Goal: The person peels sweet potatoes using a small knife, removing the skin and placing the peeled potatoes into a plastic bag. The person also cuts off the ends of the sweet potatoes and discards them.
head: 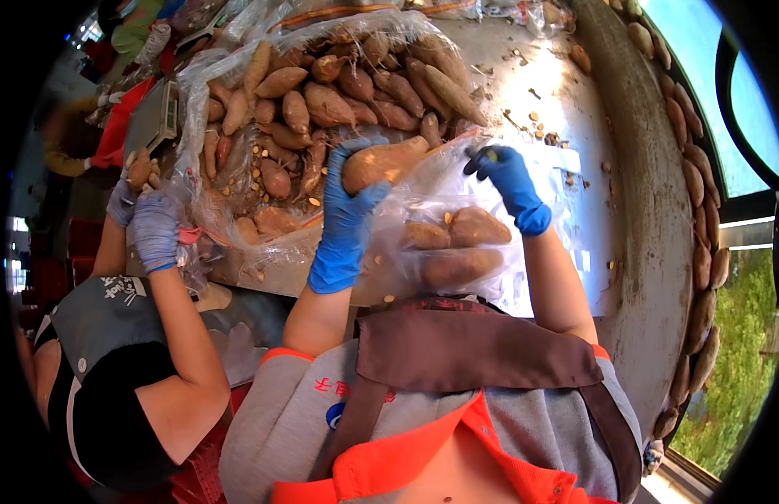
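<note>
My left hand [350, 208], in a blue glove, grips a large sweet potato [383, 165] above the near edge of the heap. The tuber has light patches on its skin. To the right, my gloved right hand [504, 179] has its fingers curled around a small dark object [473, 165], largely hidden, with a bit of yellow showing. A clear plastic bag [389, 252] lies between my forearms, with sweet potatoes [462, 268] on or inside it; I cannot tell which for each one. Beyond my hands, a heap of sweet potatoes [329, 104] sits in a plastic-lined container [191, 88].
At my left a co-worker's gloved hands [151, 220] hold a sweet potato [139, 171]. A scale [156, 120] and a red crate [121, 120] stand beyond. Cut ends and scraps [534, 123] litter the table [591, 208]. Sweet potatoes [695, 176] line the window ledge.
</note>
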Demonstrator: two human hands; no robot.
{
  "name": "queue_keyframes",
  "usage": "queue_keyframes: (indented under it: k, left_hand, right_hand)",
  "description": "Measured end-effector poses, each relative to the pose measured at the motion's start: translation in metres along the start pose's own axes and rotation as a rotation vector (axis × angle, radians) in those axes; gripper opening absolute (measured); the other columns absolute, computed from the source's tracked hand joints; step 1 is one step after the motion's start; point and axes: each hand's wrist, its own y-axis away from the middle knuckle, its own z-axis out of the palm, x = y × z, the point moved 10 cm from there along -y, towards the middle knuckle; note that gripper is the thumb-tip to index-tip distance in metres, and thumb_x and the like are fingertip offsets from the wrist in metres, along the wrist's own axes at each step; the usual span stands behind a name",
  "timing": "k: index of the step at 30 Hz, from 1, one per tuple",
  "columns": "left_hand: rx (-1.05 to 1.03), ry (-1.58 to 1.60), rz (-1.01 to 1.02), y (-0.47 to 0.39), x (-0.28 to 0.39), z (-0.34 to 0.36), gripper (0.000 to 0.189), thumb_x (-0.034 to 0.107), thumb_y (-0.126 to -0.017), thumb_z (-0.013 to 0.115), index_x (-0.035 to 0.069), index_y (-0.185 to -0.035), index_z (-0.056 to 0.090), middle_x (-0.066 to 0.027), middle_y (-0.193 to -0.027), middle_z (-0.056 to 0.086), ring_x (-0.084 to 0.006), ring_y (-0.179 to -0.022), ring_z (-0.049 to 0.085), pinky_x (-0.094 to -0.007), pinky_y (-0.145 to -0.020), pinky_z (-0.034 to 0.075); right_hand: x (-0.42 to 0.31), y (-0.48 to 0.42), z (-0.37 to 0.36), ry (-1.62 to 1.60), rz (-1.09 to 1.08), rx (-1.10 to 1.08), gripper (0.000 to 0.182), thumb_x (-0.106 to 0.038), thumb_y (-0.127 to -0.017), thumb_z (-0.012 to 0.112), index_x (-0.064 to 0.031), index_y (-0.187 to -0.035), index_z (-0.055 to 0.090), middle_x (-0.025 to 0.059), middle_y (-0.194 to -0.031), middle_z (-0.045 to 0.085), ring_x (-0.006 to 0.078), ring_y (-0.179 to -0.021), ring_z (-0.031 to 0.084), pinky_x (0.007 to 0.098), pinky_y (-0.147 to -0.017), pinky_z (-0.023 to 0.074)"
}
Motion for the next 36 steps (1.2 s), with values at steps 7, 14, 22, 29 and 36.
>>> queue_keyframes:
  k: [7, 14, 22, 29, 36]
  left_hand:
    - [0.084, 0.155, -0.149, 0.012, -0.033, -0.033, 0.048, 0.001, -0.071, 0.066, 0.007, -0.115, 0.046, -0.0098, -0.116, 0.049, -0.0214, -0.109, 0.05, -0.0335, -0.095, 0.045]
    - [0.087, 0.121, -0.142, 0.016, -0.029, -0.037, 0.049, 0.008, -0.071, 0.068, 0.006, -0.115, 0.046, -0.0109, -0.116, 0.05, -0.0226, -0.111, 0.049, -0.0342, -0.097, 0.043]
    - [0.141, 0.246, -0.145, 0.019, -0.027, -0.052, 0.047, 0.002, -0.07, 0.067, 0.007, -0.113, 0.048, -0.0075, -0.112, 0.05, -0.0181, -0.103, 0.052, -0.0306, -0.093, 0.045]
    - [0.107, 0.244, -0.233, 0.017, -0.037, -0.036, 0.045, 0.003, -0.071, 0.066, 0.007, -0.112, 0.048, -0.0073, -0.111, 0.05, -0.0178, -0.1, 0.052, -0.0303, -0.092, 0.045]
    - [-0.426, -0.316, -0.26, 0.02, -0.078, 0.056, 0.049, 0.012, -0.071, 0.067, 0.005, -0.116, 0.048, -0.0072, -0.112, 0.052, -0.0176, -0.105, 0.049, -0.0301, -0.092, 0.04]
  right_hand:
    - [0.043, 0.03, 0.079, 1.351, -0.272, -0.354, 0.02, -0.027, -0.069, 0.065, -0.0082, -0.071, 0.068, 0.0144, -0.071, 0.064, 0.033, -0.067, 0.063, 0.0405, -0.058, 0.0503]
    - [0.096, 0.003, 0.104, 1.44, -0.124, -0.442, 0.017, -0.02, -0.067, 0.063, -0.0074, -0.076, 0.07, 0.0165, -0.078, 0.066, 0.0316, -0.073, 0.065, 0.0392, -0.059, 0.0509]
    - [0.074, 0.0, 0.081, 1.21, -0.154, -0.447, 0.02, -0.021, -0.066, 0.061, -0.0064, -0.078, 0.067, 0.0181, -0.08, 0.064, 0.0351, -0.077, 0.062, 0.0419, -0.068, 0.0501]
    - [-0.002, 0.002, -0.049, -0.103, 0.102, 0.125, 0.025, -0.022, -0.081, 0.063, -0.0019, -0.095, 0.065, 0.0054, -0.081, 0.063, 0.0144, -0.076, 0.056, 0.0272, -0.069, 0.0459]
    - [0.005, 0.064, -0.083, 1.062, -0.022, 0.111, 0.07, -0.049, -0.066, 0.071, -0.0096, -0.121, 0.052, 0.0191, -0.105, 0.06, 0.0337, -0.095, 0.058, 0.0385, -0.079, 0.0465]
